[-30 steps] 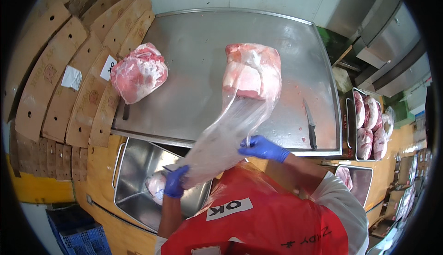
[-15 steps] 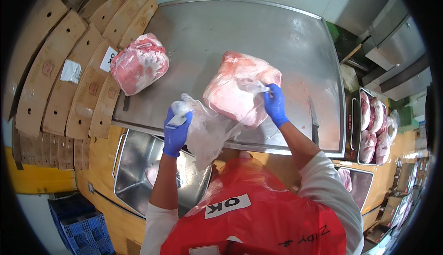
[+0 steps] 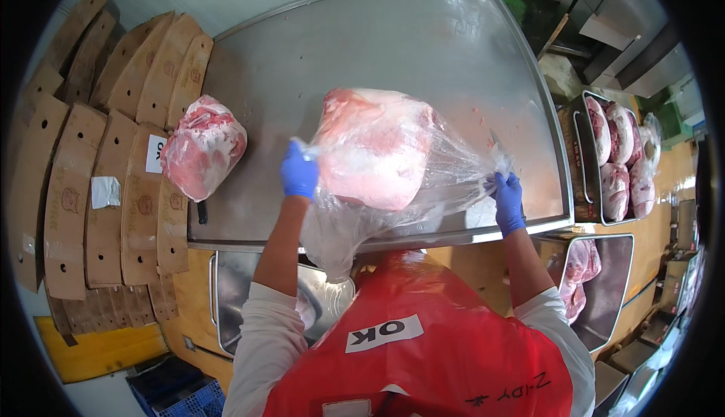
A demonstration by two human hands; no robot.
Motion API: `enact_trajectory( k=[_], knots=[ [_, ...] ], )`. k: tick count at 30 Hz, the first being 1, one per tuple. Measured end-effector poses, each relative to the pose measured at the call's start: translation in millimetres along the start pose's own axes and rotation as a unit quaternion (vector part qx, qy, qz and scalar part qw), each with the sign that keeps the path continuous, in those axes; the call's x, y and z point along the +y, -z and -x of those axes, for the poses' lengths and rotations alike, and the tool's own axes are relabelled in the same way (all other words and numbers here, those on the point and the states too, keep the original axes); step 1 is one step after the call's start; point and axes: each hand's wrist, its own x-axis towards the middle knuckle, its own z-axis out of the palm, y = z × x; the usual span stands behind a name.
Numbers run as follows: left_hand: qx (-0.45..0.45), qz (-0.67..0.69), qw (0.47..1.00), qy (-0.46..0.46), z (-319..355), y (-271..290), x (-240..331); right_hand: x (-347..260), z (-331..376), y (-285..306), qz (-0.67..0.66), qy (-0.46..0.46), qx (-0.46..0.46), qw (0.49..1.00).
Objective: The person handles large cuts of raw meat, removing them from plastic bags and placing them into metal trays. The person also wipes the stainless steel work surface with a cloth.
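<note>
Left hand (image 3: pixel 300 171), blue-gloved, is closed on one edge of clear plastic film (image 3: pixel 457 174); right hand (image 3: pixel 507 194), likewise gloved, is curled around the film's gathered opposite end. Large pale-pink raw meat block (image 3: pixel 374 149), film-covered, lies between them on the grey metal table (image 3: pixel 377 32).

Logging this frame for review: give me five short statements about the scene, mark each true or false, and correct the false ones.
1. The left hand and right hand both grip clear plastic. True.
2. The larger piece of meat is on the floor. False: it is on the metal table.
3. A metal tub by the table's near right corner contains cuts of meat. True.
4. The smaller piece of meat is right of the larger one. False: the smaller piece of meat lies at the table's left side.
5. The person's apron is red. True.
</note>
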Motion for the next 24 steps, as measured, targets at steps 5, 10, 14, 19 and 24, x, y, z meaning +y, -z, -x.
enact_trajectory(
  k=[5, 10, 14, 19, 24],
  knots=[
    [0.235, -0.018, 0.958, 0.164, -23.3, -0.9, -214.0, 1.1, -25.0, -7.4, 0.003, -0.015, -0.03, 0.999],
    [0.047, 0.283, 0.899, 0.331, 64.2, -0.3, -259.7, -23.3, -3.3, -39.2, -0.089, -0.109, -0.069, 0.988],
    [0.016, 0.505, 0.814, 0.286, 79.3, 12.0, -166.2, 41.9, 8.8, -67.4, -0.014, -0.209, -0.244, 0.947],
    [-0.113, 0.551, 0.769, 0.303, 61.0, -7.8, -154.2, 94.2, 55.8, -147.4, 0.014, -0.155, -0.298, 0.942],
    [-0.165, 0.519, 0.803, 0.242, 82.1, -61.0, -119.6, 94.0, 43.8, -139.0, 0.01, -0.214, -0.252, 0.944]
  ],
)
